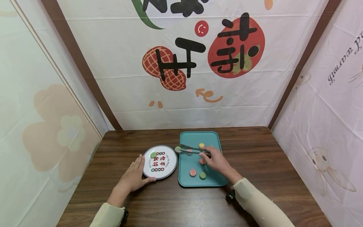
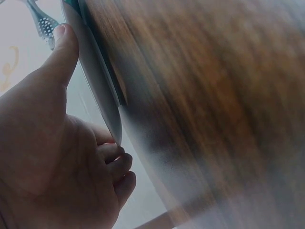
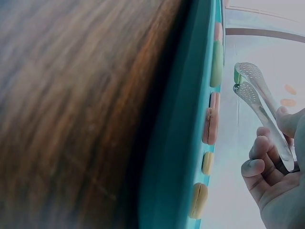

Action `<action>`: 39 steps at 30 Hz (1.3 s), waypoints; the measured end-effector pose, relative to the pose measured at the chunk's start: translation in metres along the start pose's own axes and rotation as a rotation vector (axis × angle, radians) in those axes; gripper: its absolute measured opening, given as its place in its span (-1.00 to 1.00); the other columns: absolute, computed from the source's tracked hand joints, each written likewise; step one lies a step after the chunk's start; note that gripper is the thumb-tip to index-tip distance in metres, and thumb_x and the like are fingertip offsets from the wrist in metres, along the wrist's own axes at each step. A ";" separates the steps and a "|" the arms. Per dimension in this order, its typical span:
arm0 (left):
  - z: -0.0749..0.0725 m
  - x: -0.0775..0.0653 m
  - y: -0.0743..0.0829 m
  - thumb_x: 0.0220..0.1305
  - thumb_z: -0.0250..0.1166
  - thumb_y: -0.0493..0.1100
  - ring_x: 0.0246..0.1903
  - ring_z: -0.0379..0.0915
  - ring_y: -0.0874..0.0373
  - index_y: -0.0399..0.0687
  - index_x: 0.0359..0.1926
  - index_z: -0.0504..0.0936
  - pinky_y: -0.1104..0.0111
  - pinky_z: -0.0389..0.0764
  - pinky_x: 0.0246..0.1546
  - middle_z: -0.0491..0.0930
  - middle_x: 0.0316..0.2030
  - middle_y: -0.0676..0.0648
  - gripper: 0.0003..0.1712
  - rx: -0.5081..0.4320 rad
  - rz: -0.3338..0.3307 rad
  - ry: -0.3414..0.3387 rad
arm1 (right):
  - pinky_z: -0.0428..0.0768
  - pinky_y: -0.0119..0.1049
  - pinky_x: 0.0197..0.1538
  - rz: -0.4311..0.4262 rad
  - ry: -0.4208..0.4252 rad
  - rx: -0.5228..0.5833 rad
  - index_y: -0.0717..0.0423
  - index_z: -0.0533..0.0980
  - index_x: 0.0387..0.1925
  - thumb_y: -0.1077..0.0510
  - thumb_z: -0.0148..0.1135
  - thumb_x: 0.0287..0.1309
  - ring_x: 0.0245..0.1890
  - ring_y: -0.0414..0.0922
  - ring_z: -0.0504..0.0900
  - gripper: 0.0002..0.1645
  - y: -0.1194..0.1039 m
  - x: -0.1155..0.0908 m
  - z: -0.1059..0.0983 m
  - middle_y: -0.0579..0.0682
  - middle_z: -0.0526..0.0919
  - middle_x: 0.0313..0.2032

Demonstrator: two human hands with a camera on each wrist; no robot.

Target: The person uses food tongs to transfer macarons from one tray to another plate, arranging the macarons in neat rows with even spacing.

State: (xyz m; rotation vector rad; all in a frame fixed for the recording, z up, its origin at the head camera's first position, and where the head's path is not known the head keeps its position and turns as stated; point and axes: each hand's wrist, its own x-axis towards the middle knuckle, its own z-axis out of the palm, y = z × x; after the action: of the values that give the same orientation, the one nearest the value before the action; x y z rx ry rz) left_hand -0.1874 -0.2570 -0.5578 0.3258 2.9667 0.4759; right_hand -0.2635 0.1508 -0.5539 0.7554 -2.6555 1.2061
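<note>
My right hand [image 1: 216,160] grips metal tongs [image 1: 194,153] with perforated tips, above the teal tray [image 1: 185,137]. Pinched between the tips is a green macaron [image 1: 178,149], over the tray's left edge near the plate. In the right wrist view the tongs [image 3: 257,81] show above the tray's level. My left hand [image 1: 131,176] rests against the left rim of the white plate [image 1: 172,162], fingers extended along it and thumb at the near side. One green macaron [image 1: 153,155] lies on the plate, upper left, beside red printed characters.
In the tray lie a yellow macaron [image 1: 201,145], pink macarons [image 1: 193,172] and a green macaron [image 1: 202,175]. Plate and tray stand side by side on a dark wooden table [image 1: 181,205]. Printed cloth walls [image 1: 136,104] enclose its back and sides.
</note>
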 end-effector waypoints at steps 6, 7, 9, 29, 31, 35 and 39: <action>0.000 0.001 0.000 0.27 0.33 0.56 0.65 -0.13 -0.39 -0.50 0.66 -0.09 -0.17 0.01 0.66 -0.12 0.66 -0.49 0.49 -0.007 -0.009 -0.010 | 0.59 -0.14 -0.16 -0.038 -0.012 -0.009 0.19 0.72 0.04 -0.01 0.33 0.53 -0.25 -0.17 0.53 -0.66 0.001 0.004 0.005 -0.11 0.71 -0.24; 0.000 0.001 0.000 0.27 0.33 0.56 0.65 -0.13 -0.39 -0.50 0.66 -0.09 -0.17 0.01 0.66 -0.12 0.66 -0.49 0.49 -0.007 -0.010 -0.011 | 0.58 -0.13 -0.14 -0.050 -0.013 -0.010 0.17 0.72 0.02 0.00 0.33 0.53 -0.27 -0.18 0.51 -0.68 0.001 0.005 0.006 -0.14 0.70 -0.29; 0.000 0.001 0.000 0.27 0.33 0.57 0.65 -0.13 -0.39 -0.50 0.66 -0.09 -0.17 0.01 0.66 -0.12 0.66 -0.49 0.49 -0.006 -0.010 -0.010 | 0.54 -0.10 -0.11 -0.075 -0.012 -0.009 0.16 0.72 0.00 0.02 0.33 0.53 -0.34 -0.22 0.50 -0.71 0.000 0.007 0.008 -0.18 0.68 -0.38; -0.001 0.004 -0.002 0.27 0.32 0.58 0.65 -0.14 -0.38 -0.47 0.67 -0.11 -0.16 0.01 0.66 -0.15 0.67 -0.47 0.50 -0.012 -0.012 -0.024 | 0.53 -0.32 -0.48 -0.050 -0.085 0.021 0.18 0.68 0.17 0.00 0.29 0.56 -0.53 -0.26 0.49 -0.61 -0.012 0.017 0.027 -0.01 0.71 -0.32; -0.001 0.004 -0.002 0.27 0.32 0.57 0.65 -0.13 -0.38 -0.48 0.67 -0.10 -0.16 0.02 0.66 -0.14 0.67 -0.47 0.49 -0.011 -0.010 -0.020 | 0.55 -0.32 -0.47 -0.052 -0.086 0.019 0.19 0.68 0.17 0.01 0.30 0.56 -0.52 -0.26 0.51 -0.61 -0.013 0.018 0.028 -0.01 0.72 -0.30; -0.001 0.003 -0.002 0.28 0.33 0.56 0.65 -0.12 -0.38 -0.49 0.67 -0.09 -0.16 0.02 0.66 -0.13 0.67 -0.48 0.48 -0.004 -0.005 -0.017 | 0.60 -0.32 -0.43 -0.065 -0.078 0.011 0.21 0.67 0.19 0.02 0.31 0.55 -0.45 -0.30 0.56 -0.60 -0.014 0.019 0.031 -0.04 0.74 -0.23; 0.000 0.003 -0.003 0.28 0.33 0.55 0.65 -0.13 -0.38 -0.49 0.66 -0.09 -0.16 0.02 0.66 -0.13 0.66 -0.48 0.48 -0.002 -0.004 -0.017 | 0.66 -0.32 -0.34 -0.069 -0.077 0.010 0.21 0.68 0.18 0.03 0.31 0.55 -0.35 -0.31 0.63 -0.62 -0.015 0.021 0.034 -0.04 0.76 -0.13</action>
State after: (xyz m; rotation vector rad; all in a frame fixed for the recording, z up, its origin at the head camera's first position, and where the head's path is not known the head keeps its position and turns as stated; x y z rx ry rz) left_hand -0.1911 -0.2593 -0.5585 0.3220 2.9500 0.4739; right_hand -0.2713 0.1091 -0.5600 0.9054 -2.6609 1.1979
